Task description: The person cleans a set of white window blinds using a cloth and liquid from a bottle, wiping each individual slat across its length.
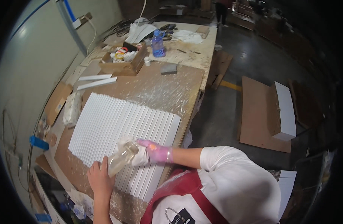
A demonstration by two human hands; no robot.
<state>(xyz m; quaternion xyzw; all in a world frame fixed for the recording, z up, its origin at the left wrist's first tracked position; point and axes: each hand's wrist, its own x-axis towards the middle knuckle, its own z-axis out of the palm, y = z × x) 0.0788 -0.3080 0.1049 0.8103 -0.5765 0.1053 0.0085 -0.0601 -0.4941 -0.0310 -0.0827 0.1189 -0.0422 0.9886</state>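
Observation:
A clear plastic bottle (pixel 118 161) is tilted over the white strips, its upper end against a white cloth (pixel 141 156). My bare left hand (pixel 100 176) is closed round the lower end of the bottle. In a pink glove, my right hand (pixel 158 152) grips the cloth beside the bottle's upper end; its fingers are partly hidden by the cloth. Beneath both hands, several long white strips (pixel 108 115) lie side by side on a brown board (pixel 141 84).
Two loose white strips (pixel 96 83) lie beyond the row. Farther back are a wooden box (pixel 121 67) of small items, a blue-tinted water bottle (pixel 158 44) and a grey block (pixel 168 69). A white roll (pixel 71 109) stands left. Right, a white-faced box (pixel 284 110) rests on brown sheeting.

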